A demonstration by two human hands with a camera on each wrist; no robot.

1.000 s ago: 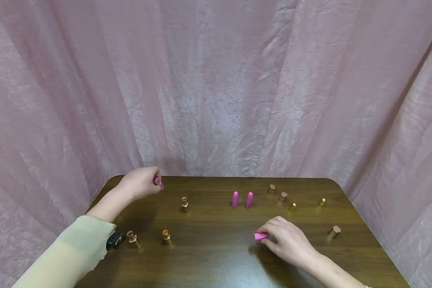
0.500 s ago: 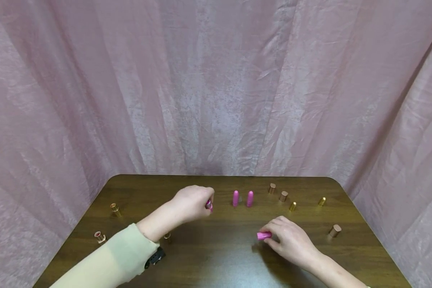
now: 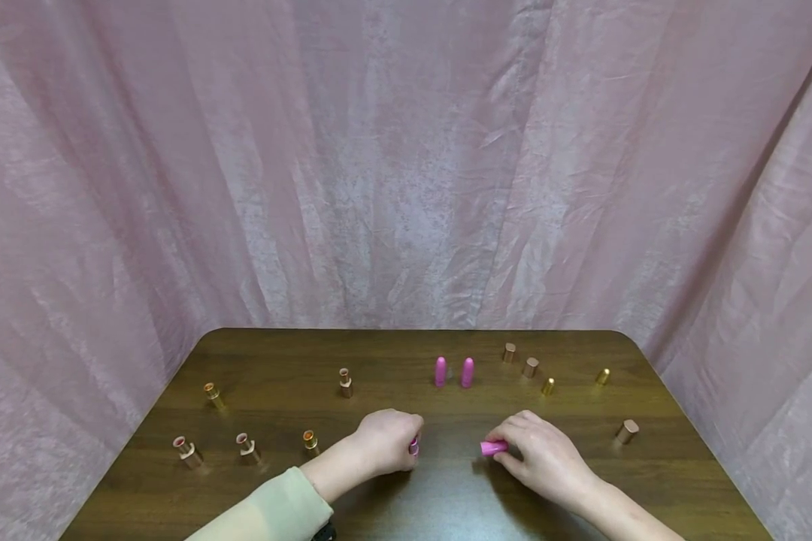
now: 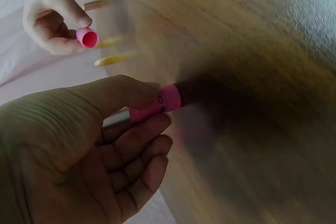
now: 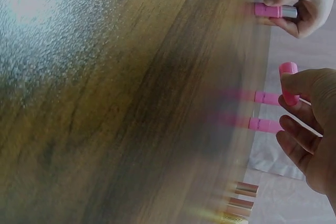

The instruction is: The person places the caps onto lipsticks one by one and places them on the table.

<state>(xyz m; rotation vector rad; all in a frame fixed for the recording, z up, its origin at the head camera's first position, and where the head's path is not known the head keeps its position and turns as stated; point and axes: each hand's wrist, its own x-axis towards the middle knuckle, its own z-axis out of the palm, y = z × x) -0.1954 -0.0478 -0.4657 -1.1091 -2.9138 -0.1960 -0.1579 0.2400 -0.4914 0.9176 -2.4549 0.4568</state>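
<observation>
While the left hand [image 3: 387,442] pinched a pink tube [image 4: 169,98], silver end [image 4: 116,119] palmward, the right hand [image 3: 546,452] pinched a pink cap [image 3: 492,448], mouth [image 4: 90,39] facing the left hand.

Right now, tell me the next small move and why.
Perhaps turn the left hand so the silver end of its pink tube points at the pink cap in the right hand: that cap's opening faces the left hand, but the silver end points back into that hand.
</observation>
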